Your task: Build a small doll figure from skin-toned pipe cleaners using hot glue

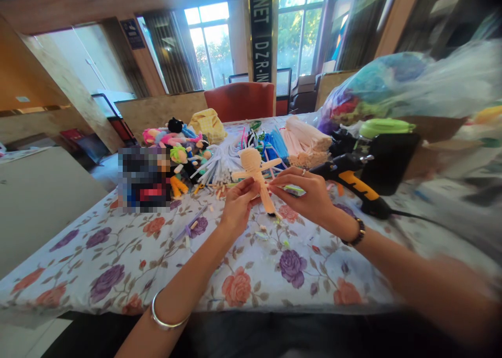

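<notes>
A peach doll figure [251, 162] of fuzzy pipe cleaners, with a round head, outstretched arms and a long lower body, is held tilted above the table. My left hand [240, 198] grips it at the body, thumb in front. From the other side, my right hand [304, 188] pinches with thumb and forefinger at the doll's waist; whether a loose strand is also in that pinch is too small to tell. Behind the doll lies a fan of white pipe cleaners [219, 162], with blue pipe cleaners [277, 142] and peach bundles [304, 141] beside it.
A black and yellow glue gun [353, 183] with a cord stands at right, near a green-lidded container [386, 128] and big plastic bags [384, 81]. Finished colourful dolls [182, 151] are piled at left. Small scraps lie on the floral tablecloth [164, 264]. A red chair [240, 101] stands opposite.
</notes>
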{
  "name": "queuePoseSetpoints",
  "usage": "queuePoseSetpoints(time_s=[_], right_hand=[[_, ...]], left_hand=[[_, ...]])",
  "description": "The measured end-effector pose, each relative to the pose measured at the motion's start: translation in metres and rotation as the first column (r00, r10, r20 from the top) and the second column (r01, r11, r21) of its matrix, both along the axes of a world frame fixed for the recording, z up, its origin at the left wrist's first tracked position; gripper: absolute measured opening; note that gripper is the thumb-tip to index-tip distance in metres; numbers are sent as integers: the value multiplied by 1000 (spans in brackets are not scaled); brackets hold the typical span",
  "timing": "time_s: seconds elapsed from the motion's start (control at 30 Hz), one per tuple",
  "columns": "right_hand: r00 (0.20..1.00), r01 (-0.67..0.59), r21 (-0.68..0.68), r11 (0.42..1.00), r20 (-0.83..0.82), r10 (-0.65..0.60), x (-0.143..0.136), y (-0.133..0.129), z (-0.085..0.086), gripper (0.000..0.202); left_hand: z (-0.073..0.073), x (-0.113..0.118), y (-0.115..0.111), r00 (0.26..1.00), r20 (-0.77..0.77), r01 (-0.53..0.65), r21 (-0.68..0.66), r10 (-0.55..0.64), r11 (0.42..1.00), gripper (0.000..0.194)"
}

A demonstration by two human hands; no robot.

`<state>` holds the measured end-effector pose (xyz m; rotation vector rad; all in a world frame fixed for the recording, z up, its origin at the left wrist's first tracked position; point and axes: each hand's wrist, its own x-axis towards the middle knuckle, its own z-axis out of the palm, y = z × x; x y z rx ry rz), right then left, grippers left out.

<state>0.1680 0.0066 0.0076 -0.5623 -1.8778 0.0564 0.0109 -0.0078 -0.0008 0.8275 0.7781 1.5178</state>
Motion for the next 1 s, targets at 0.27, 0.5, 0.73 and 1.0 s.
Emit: queuePoseSetpoints(time_s=[0.27, 0.5, 0.73, 1.0], right_hand=[[999, 32, -112, 993, -7, -33, 1, 0, 3, 10], [999, 1, -209, 978, -42, -10, 1, -1, 5, 8], [998, 48, -140, 989, -34, -54, 0, -1, 2, 9], [997, -32, -285, 958, -81, 9, -1, -1, 4, 5]], left_hand=[[0, -2, 0, 992, -59, 112, 23, -111, 993, 22], [-1, -2, 0, 988, -65, 142, 15, -140, 990, 23], [0, 0, -1, 996, -62, 61, 26, -59, 998, 28], [0, -3, -1, 984, -82, 162, 30, -159, 986, 23]])
